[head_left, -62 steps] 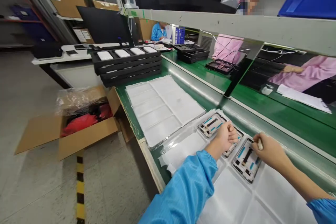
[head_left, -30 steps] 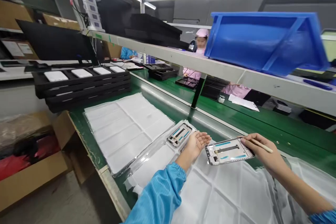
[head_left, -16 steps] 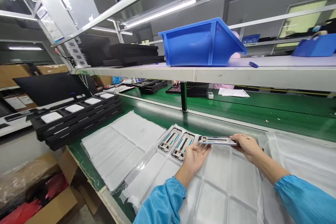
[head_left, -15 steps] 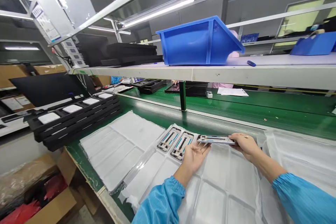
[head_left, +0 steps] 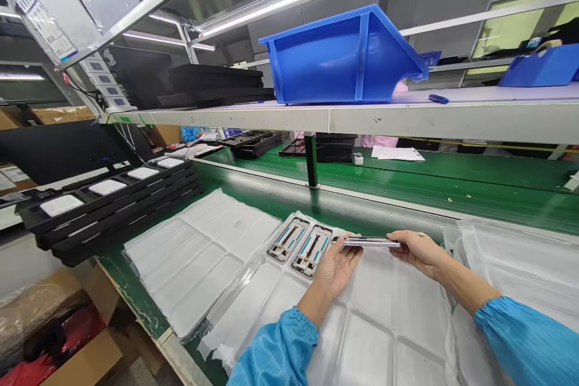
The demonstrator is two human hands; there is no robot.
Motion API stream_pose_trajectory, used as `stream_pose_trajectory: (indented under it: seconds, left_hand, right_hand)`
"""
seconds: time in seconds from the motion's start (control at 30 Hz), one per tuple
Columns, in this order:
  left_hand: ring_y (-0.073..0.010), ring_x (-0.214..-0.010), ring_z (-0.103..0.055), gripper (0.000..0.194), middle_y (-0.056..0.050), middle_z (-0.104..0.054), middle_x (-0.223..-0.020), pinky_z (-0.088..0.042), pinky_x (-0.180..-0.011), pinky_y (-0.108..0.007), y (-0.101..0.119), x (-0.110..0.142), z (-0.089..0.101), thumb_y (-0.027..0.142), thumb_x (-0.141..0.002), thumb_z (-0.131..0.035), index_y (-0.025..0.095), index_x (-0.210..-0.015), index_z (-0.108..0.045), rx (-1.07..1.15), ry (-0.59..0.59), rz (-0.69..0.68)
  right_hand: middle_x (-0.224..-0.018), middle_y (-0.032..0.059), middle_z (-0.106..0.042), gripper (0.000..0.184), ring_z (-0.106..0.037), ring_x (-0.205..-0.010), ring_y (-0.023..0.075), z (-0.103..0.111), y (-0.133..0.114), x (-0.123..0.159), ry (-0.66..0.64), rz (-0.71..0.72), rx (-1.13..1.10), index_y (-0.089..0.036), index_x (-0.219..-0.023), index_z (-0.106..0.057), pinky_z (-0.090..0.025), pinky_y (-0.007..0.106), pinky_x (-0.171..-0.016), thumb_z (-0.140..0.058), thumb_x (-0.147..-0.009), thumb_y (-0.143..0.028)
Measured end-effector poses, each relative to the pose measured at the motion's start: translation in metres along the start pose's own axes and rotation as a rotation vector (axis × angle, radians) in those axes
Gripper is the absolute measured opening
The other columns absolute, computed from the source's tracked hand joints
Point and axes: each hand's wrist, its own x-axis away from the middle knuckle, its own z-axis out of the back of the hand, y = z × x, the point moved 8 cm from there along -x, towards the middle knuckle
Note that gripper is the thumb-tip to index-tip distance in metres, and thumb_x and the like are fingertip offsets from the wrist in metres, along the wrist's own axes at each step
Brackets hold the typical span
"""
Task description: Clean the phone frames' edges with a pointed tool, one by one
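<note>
A thin phone frame (head_left: pixel 368 242) is held flat and edge-on between my two hands above a clear plastic tray (head_left: pixel 375 338). My right hand (head_left: pixel 418 250) grips its right end with closed fingers. My left hand (head_left: pixel 337 265) lies palm up with fingers stretched under its left end, touching it. Two more phone frames (head_left: pixel 299 243) with blue strips lie side by side in the tray's far pockets, just left of my left hand.
Another clear tray (head_left: pixel 199 253) lies to the left on the green bench. Stacked black trays (head_left: pixel 104 202) carry white parts. A blue bin (head_left: pixel 344 60) sits on the shelf above. A cardboard box (head_left: pixel 54 338) stands on the floor. More plastic trays (head_left: pixel 520 271) lie at right.
The right hand lifted one phone frame out of the tray and turned it flat and edge-on. The left hand opened palm up and came under its left end. My view tilted upward.
</note>
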Motion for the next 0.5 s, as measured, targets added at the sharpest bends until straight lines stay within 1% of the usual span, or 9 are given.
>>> stream_pose_trajectory:
  seconds: [0.13, 0.17, 0.23, 0.27, 0.3, 0.33, 0.37, 0.43, 0.5]
  left_hand:
    - [-0.0249, -0.103, -0.068, 0.012, -0.018, -0.071, -0.102, -0.053, -0.099, -0.037, 0.002, -0.001, 0.003, 0.018, -0.088, -0.064, 0.007, -0.093, -0.067, 0.024, 0.073, -0.024]
    - [-0.0246, -0.101, -0.069, 0.012, -0.018, -0.071, -0.100, -0.054, -0.097, -0.036, 0.002, -0.001, 0.003, 0.018, -0.089, -0.064, 0.007, -0.092, -0.067, 0.033, 0.101, -0.024]
    - [-0.0244, -0.096, -0.070, 0.014, -0.017, -0.071, -0.096, -0.055, -0.093, -0.035, 0.000, 0.001, 0.004, 0.020, -0.089, -0.064, 0.007, -0.092, -0.066, 0.034, 0.144, 0.000]
    - [-0.0244, -0.093, -0.070, 0.016, -0.016, -0.071, -0.094, -0.055, -0.091, -0.034, -0.002, 0.002, 0.003, 0.021, -0.088, -0.065, 0.006, -0.093, -0.066, 0.026, 0.149, 0.020]
    - [-0.0241, -0.090, -0.070, 0.017, -0.016, -0.071, -0.092, -0.055, -0.087, -0.033, -0.004, 0.003, 0.001, 0.022, -0.088, -0.065, 0.006, -0.092, -0.066, 0.017, 0.141, 0.038]
    - [-0.0229, -0.085, -0.070, 0.019, -0.016, -0.070, -0.091, -0.055, -0.082, -0.031, -0.007, 0.003, 0.000, 0.024, -0.087, -0.067, 0.005, -0.092, -0.066, 0.010, 0.123, 0.053]
    - [-0.0208, -0.080, -0.069, 0.020, -0.014, -0.070, -0.089, -0.055, -0.076, -0.028, -0.010, 0.004, -0.002, 0.025, -0.085, -0.069, 0.006, -0.091, -0.066, 0.007, 0.098, 0.068]
    - [-0.0159, -0.067, -0.064, 0.025, -0.010, -0.068, -0.082, -0.050, -0.064, -0.024, -0.018, 0.004, -0.004, 0.030, -0.080, -0.075, 0.008, -0.087, -0.065, 0.012, 0.050, 0.112]
    - [-0.0129, -0.058, -0.057, 0.032, -0.005, -0.063, -0.071, -0.044, -0.057, -0.023, -0.027, 0.005, -0.005, 0.035, -0.075, -0.080, 0.008, -0.083, -0.064, 0.013, 0.017, 0.165]
  right_hand:
    - [-0.067, 0.0037, -0.062, 0.023, -0.060, -0.069, 0.0241, 0.013, -0.026, 0.016, 0.207, 0.167, 0.180, -0.023, -0.070, -0.058, -0.053, 0.039, -0.069, -0.071, -0.074, -0.042]
    - [-0.072, 0.0044, -0.064, 0.025, -0.060, -0.073, 0.0250, 0.014, -0.036, 0.023, 0.254, 0.260, 0.231, -0.024, -0.075, -0.058, -0.051, 0.040, -0.072, -0.065, -0.080, -0.047]
    - [-0.086, 0.0068, -0.067, 0.030, -0.061, -0.083, 0.0256, 0.005, -0.059, 0.042, 0.272, 0.552, 0.346, -0.025, -0.086, -0.061, -0.048, 0.039, -0.079, -0.049, -0.091, -0.052]
    - [-0.090, 0.0077, -0.068, 0.033, -0.062, -0.085, 0.0249, -0.006, -0.068, 0.054, 0.221, 0.728, 0.417, -0.025, -0.091, -0.061, -0.047, 0.037, -0.079, -0.041, -0.096, -0.051]
    - [-0.091, 0.0079, -0.068, 0.035, -0.062, -0.084, 0.0236, -0.022, -0.074, 0.067, 0.125, 0.903, 0.497, -0.024, -0.095, -0.062, -0.047, 0.035, -0.077, -0.036, -0.099, -0.048]
    - [-0.088, 0.0075, -0.068, 0.036, -0.062, -0.080, 0.0222, -0.040, -0.074, 0.079, -0.006, 1.050, 0.584, -0.023, -0.096, -0.061, -0.047, 0.033, -0.073, -0.033, -0.102, -0.044]
    - [-0.085, 0.0067, -0.068, 0.034, -0.061, -0.077, 0.0209, -0.057, -0.069, 0.090, -0.153, 1.151, 0.673, -0.023, -0.096, -0.061, -0.046, 0.032, -0.070, -0.033, -0.103, -0.041]
    - [-0.082, 0.0058, -0.067, 0.030, -0.059, -0.074, 0.0197, -0.083, -0.052, 0.104, -0.394, 1.259, 0.845, -0.022, -0.093, -0.059, -0.044, 0.031, -0.065, -0.034, -0.104, -0.033]
    - [-0.084, 0.0068, -0.066, 0.025, -0.057, -0.075, 0.0200, -0.096, -0.039, 0.110, -0.501, 1.292, 0.962, -0.022, -0.090, -0.057, -0.043, 0.031, -0.065, -0.036, -0.102, -0.026]
